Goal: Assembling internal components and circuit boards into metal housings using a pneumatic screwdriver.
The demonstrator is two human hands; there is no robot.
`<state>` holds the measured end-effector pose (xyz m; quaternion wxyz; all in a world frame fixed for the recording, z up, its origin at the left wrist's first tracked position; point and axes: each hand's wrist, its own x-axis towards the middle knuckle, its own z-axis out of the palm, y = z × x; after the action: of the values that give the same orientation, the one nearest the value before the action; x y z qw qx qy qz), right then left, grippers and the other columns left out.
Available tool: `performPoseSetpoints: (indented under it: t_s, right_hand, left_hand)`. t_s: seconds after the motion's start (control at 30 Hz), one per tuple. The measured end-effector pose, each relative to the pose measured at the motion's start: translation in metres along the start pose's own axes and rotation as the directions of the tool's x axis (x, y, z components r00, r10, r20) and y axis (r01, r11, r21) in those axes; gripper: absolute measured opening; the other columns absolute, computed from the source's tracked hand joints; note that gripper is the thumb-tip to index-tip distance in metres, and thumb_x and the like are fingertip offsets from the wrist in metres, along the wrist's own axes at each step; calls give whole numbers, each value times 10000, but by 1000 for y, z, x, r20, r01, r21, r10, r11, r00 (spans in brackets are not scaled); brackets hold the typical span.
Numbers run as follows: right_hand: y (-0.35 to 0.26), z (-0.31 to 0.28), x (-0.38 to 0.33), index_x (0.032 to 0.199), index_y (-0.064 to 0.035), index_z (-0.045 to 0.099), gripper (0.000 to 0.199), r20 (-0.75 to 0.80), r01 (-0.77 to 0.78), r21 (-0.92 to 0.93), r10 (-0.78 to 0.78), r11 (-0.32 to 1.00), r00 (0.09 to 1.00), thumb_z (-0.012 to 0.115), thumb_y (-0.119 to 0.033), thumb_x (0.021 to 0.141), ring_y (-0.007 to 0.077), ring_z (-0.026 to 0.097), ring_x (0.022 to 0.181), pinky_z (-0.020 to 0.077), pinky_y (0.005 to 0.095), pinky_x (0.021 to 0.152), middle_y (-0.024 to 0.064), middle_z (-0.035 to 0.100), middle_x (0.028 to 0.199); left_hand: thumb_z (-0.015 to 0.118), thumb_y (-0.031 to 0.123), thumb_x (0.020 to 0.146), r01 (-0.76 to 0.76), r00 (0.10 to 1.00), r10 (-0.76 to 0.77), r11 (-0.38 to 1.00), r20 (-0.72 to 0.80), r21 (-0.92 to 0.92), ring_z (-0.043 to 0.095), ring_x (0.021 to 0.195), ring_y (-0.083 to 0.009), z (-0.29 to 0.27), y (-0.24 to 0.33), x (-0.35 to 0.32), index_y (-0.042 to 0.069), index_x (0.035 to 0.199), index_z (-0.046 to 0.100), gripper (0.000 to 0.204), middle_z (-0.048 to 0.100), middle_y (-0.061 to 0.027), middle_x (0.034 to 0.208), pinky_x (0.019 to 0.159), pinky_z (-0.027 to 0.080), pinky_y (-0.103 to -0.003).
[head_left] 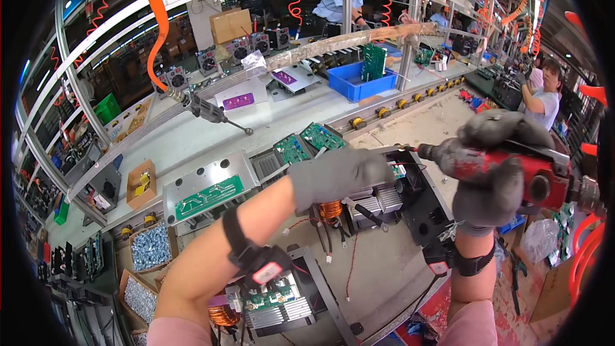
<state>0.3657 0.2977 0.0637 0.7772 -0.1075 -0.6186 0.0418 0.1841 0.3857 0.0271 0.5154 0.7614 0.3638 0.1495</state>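
My right hand [488, 197], in a dark grey glove, is wrapped round a red air screwdriver [475, 163] held nearly level. Its bit points left, toward the upper edge of a black metal panel [430, 214]. In a grey glove, my left hand [346, 176] is curled closed beside the bit, over an assembly with a finned silver heatsink [379, 204] and a copper coil [330, 210]. What its fingers hold, if anything, is hidden. Below my left forearm lies a second assembly with a finned heatsink [282, 313] and copper coil [224, 316].
A metal plate [186, 186] bearing a green circuit board [211, 196] lies left. Boxes of screws [150, 248] stand at lower left. An orange hose [159, 32] suspends another driver [208, 109]. Behind are a blue bin [362, 86] and conveyor rollers [383, 113]. A co-worker [543, 96] stands right.
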Motion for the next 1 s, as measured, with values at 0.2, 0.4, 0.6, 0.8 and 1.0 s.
performPoseSetpoints:
  t_s: [0.2, 0.4, 0.6, 0.8, 1.0]
  right_hand:
    - [-8, -8, 6, 1148, -44, 504, 403, -130, 10, 75, 0, 997, 992, 603, -298, 852, 245, 558, 766, 483, 385, 686, 113, 575, 870]
    - [-1, 18, 4, 1138, -6, 503, 458, -224, -11, 177, 52, 984, 973, 596, -366, 870, 237, 545, 755, 474, 382, 677, 101, 561, 846]
    - [14, 31, -2, 1120, -47, 534, 439, -249, 5, 202, 46, 979, 967, 609, -382, 847, 227, 576, 831, 500, 358, 690, 89, 566, 875]
    - [30, 39, -9, 1163, -63, 489, 435, -181, 101, 145, -74, 984, 981, 637, -315, 841, 255, 581, 784, 513, 407, 719, 114, 584, 861]
    - [73, 27, -10, 1091, -29, 525, 331, -76, -281, 12, 281, 960, 957, 601, 75, 786, 147, 606, 788, 505, 286, 702, 74, 617, 902]
  left_hand:
    - [669, 194, 792, -408, 864, 501, 751, -46, 519, 648, 864, -311, 26, -25, -7, 120, 998, 638, 221, 676, -67, 944, 814, 518, -382]
    - [492, 257, 977, -393, 882, 365, 918, -299, -39, 629, 778, -106, 0, -22, 3, -2, 956, 597, 279, 667, -55, 821, 672, 506, -286]
    - [498, 252, 979, -328, 916, 271, 931, -294, -163, 615, 708, -101, -5, -20, 1, 17, 979, 609, 260, 658, -52, 768, 642, 502, -264]
    - [471, 285, 983, -199, 977, 161, 922, -137, -333, 624, 645, -98, -16, -17, -5, 21, 963, 602, 295, 647, -44, 747, 566, 485, -244]
    - [530, 337, 924, 58, 995, -59, 998, -82, -21, 649, 675, -152, -10, -24, 25, 72, 964, 641, 290, 642, -63, 758, 586, 487, -291]
